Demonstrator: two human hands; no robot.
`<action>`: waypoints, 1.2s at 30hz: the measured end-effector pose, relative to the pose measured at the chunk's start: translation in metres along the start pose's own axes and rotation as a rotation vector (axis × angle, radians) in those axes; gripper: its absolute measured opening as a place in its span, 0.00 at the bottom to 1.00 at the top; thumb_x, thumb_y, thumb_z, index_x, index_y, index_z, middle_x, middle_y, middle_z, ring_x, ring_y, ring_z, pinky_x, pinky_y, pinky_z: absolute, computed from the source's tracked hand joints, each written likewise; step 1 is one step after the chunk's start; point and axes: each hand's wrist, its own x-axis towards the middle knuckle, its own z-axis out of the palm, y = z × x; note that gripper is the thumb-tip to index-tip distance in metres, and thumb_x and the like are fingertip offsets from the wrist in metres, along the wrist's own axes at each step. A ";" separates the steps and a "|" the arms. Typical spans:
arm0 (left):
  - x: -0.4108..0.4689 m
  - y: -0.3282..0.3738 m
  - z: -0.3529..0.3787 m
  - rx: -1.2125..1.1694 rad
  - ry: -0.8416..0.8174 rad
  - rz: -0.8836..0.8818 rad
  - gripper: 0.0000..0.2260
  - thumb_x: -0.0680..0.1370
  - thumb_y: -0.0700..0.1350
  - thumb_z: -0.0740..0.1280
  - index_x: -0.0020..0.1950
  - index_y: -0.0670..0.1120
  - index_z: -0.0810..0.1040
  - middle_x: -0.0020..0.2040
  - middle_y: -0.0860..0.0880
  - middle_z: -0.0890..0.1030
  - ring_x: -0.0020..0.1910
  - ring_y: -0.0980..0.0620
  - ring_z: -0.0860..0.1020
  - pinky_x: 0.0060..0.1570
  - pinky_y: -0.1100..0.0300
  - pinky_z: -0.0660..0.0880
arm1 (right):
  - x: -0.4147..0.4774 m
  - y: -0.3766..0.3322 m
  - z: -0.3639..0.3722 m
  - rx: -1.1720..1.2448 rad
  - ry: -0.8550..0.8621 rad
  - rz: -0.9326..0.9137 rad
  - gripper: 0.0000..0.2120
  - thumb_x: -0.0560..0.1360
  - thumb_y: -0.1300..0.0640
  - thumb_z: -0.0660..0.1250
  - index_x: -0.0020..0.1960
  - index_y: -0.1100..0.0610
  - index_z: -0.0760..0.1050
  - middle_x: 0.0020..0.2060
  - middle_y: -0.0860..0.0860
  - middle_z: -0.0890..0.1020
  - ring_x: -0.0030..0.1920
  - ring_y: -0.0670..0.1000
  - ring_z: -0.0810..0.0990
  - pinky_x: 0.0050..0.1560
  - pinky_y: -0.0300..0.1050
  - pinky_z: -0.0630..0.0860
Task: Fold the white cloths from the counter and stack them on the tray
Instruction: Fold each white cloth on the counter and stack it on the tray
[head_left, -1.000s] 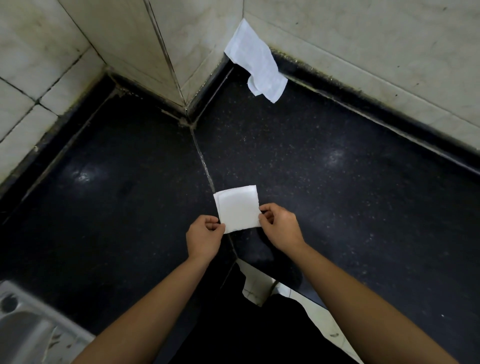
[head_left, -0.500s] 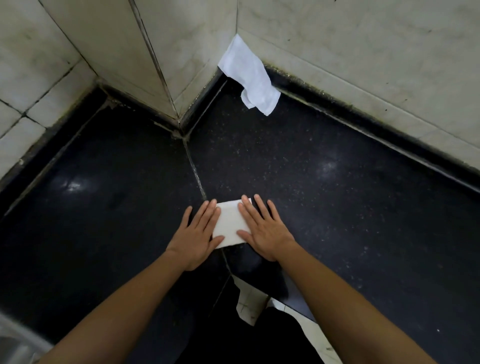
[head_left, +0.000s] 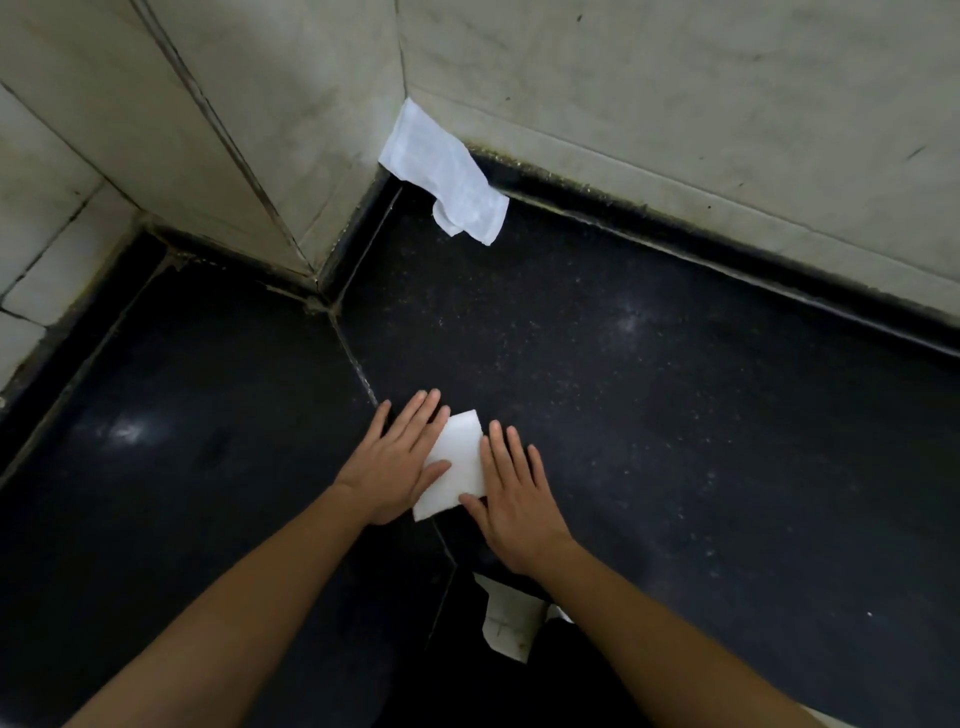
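Observation:
A small folded white cloth (head_left: 457, 462) lies flat on the black counter (head_left: 675, 415) in front of me. My left hand (head_left: 400, 462) rests palm down on its left edge with fingers spread. On the cloth's right side my right hand (head_left: 511, 499) also lies flat, thumb on the lower corner. Neither hand grips the cloth; both press on it. A second, unfolded white cloth (head_left: 447, 171) hangs crumpled in the far corner, leaning against the tiled wall. No tray is in view.
Pale tiled walls (head_left: 675, 104) close the counter at the back and left, forming a jutting corner (head_left: 311, 270). A seam (head_left: 358, 364) runs across the counter under the cloth. At the front edge, light floor (head_left: 506, 623) shows below.
One second ago both hands pinched the cloth's lower corners. They then opened flat onto it, and the cloth now looks narrower and turned slightly, with the hands a little further apart.

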 end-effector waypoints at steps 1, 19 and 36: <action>0.005 -0.004 0.002 0.016 -0.039 0.026 0.32 0.82 0.63 0.37 0.81 0.45 0.48 0.81 0.45 0.51 0.80 0.48 0.47 0.76 0.40 0.52 | -0.001 0.000 0.005 0.016 -0.024 0.031 0.36 0.83 0.38 0.44 0.81 0.62 0.47 0.81 0.58 0.46 0.80 0.59 0.46 0.77 0.62 0.56; 0.074 0.030 -0.070 0.279 -0.208 0.399 0.21 0.76 0.36 0.61 0.67 0.50 0.72 0.77 0.45 0.61 0.79 0.44 0.50 0.75 0.44 0.54 | 0.005 -0.009 -0.027 0.809 -0.073 0.567 0.07 0.74 0.49 0.70 0.51 0.49 0.78 0.51 0.48 0.81 0.50 0.48 0.79 0.50 0.41 0.77; 0.031 0.050 -0.195 -1.158 -0.163 0.005 0.03 0.76 0.41 0.72 0.48 0.44 0.84 0.45 0.46 0.86 0.45 0.52 0.83 0.47 0.59 0.77 | -0.053 0.064 -0.156 1.289 0.276 0.330 0.11 0.67 0.47 0.72 0.43 0.54 0.80 0.47 0.50 0.84 0.51 0.50 0.82 0.58 0.44 0.74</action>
